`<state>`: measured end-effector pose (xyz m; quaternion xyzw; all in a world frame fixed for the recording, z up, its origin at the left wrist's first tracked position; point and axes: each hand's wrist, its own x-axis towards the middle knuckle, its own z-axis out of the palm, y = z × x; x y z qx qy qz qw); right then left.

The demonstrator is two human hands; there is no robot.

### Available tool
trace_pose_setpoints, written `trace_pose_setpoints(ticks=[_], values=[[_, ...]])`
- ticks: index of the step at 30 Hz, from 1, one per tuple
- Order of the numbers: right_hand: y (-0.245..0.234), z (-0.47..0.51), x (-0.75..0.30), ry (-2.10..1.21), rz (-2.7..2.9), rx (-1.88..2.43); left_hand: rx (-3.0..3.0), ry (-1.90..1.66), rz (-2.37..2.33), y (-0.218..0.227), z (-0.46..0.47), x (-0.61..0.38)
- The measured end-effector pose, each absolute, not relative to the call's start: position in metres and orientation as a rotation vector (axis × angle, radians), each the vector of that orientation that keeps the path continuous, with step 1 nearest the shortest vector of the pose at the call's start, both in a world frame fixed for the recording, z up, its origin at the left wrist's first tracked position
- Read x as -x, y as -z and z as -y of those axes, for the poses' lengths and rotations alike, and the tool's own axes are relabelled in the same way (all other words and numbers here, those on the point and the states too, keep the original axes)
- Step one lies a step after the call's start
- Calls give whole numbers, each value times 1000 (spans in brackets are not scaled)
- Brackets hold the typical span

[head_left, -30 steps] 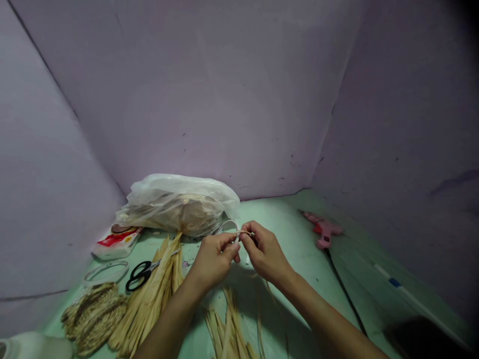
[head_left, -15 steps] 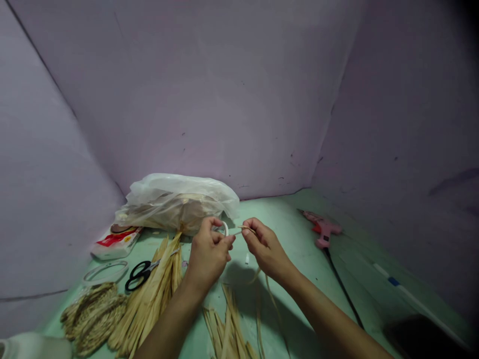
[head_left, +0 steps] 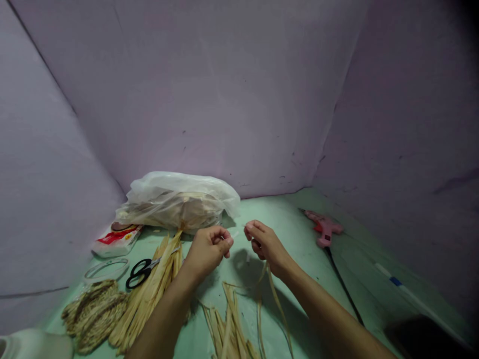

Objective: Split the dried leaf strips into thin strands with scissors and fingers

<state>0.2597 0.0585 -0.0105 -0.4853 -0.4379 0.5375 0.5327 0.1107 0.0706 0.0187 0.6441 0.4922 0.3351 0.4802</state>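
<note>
Over the middle of the table, my left hand (head_left: 209, 248) pinches a thin white strip (head_left: 235, 234), its pale tip showing past the fingertips. The rest of the strip is hidden by the fingers. Slightly to the right, my right hand (head_left: 265, 245) is closed with thumb and forefinger together. Long dry straw strips (head_left: 277, 296) hang from beneath it toward the table. A small gap separates the two hands. Below them lies a loose pile of cut straw strips (head_left: 227, 326).
To the left are a tied straw bundle (head_left: 149, 309), black-handled scissors (head_left: 139, 273), braided straw pieces (head_left: 95, 319), a white ring (head_left: 107, 269) and a red-white packet (head_left: 118, 242). A plastic bag (head_left: 179, 199) stands behind. A pink glue gun (head_left: 326, 228) with black cord lies right.
The curved white band seen above my left fingers has turned mostly out of sight. My right hand has tilted and parted a little from the left, its straw strips swinging slightly.
</note>
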Motion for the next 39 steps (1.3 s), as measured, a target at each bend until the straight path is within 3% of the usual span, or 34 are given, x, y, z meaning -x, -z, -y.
trace_pose_setpoints(ticks=[9, 29, 39], values=[[28, -69, -260, -1202, 983, 1119, -1430, -915, -1206, -2, -80, -135], [17, -60, -251, -1157, 934, 1150, -1405, -1069, -1259, 5, -82, -138], [17, -62, -260, -1545, 812, 948, -1595, -1024, -1180, -1, -76, -138]])
